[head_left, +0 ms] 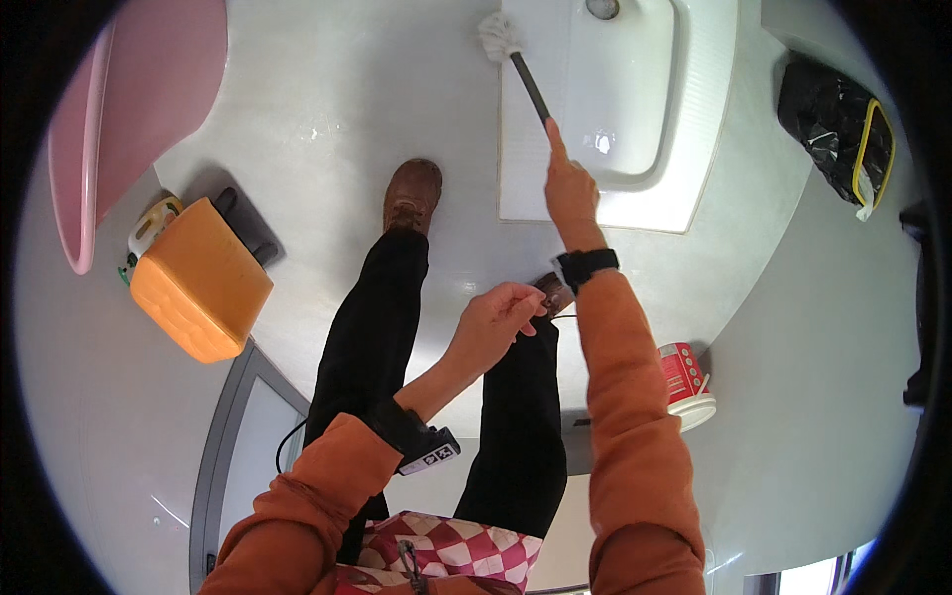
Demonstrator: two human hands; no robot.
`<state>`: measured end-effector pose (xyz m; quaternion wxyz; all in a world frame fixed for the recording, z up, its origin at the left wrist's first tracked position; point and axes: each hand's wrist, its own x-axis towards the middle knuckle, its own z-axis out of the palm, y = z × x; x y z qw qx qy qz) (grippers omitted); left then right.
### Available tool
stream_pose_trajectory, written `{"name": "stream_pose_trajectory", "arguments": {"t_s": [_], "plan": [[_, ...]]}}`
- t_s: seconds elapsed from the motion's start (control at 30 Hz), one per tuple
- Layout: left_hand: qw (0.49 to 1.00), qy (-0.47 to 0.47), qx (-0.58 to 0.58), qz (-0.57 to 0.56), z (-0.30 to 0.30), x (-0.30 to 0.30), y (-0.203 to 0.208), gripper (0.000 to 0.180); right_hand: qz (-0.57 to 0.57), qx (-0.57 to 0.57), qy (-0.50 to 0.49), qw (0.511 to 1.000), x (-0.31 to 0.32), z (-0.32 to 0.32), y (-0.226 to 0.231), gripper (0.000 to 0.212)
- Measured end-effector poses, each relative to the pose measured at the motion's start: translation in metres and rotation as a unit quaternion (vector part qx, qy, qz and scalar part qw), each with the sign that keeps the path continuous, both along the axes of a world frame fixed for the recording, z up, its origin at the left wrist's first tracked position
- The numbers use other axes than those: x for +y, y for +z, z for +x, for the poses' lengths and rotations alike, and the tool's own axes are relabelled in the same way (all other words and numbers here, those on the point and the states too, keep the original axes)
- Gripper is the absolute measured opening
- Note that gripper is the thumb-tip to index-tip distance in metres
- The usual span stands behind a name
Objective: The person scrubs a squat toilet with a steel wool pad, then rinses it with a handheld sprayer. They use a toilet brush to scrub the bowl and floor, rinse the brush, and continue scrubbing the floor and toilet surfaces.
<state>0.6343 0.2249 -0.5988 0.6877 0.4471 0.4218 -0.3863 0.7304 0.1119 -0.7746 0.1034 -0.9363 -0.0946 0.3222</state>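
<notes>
In my right hand (572, 201) is the dark handle of a toilet brush (531, 87), with the index finger stretched along it. The brush's white bristle head rests near the upper left edge of a white squat toilet (595, 203) set into the floor. My left hand (493, 322) hovers in front of my right leg, away from the brush. Its fingers are curled in, and nothing shows in them. Black bands circle both wrists; the left one carries a small box-like device.
A pink tub (169, 69) stands at the upper left, with an orange bin (201, 281) and a white bottle (154, 223) below it. At the upper right is a bin with a black bag (823, 114). A red and white bucket (684, 372) stands by the right wall.
</notes>
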Motion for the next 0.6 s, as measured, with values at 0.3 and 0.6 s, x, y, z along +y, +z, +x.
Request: {"name": "stream_pose_trajectory", "arguments": {"t_s": [0.3,0.6], "plan": [[0.999,0.012,0.0,-0.033,0.008,0.0,0.002,0.026,0.0,-0.012,-0.122,0.992,-0.082,-0.051,0.05,0.056],[0.998,-0.048,0.035,-0.015,0.013,-0.006,-0.004,0.024,0.054,-0.036,-0.072,0.995,0.014,0.058,0.018,0.046]]}}
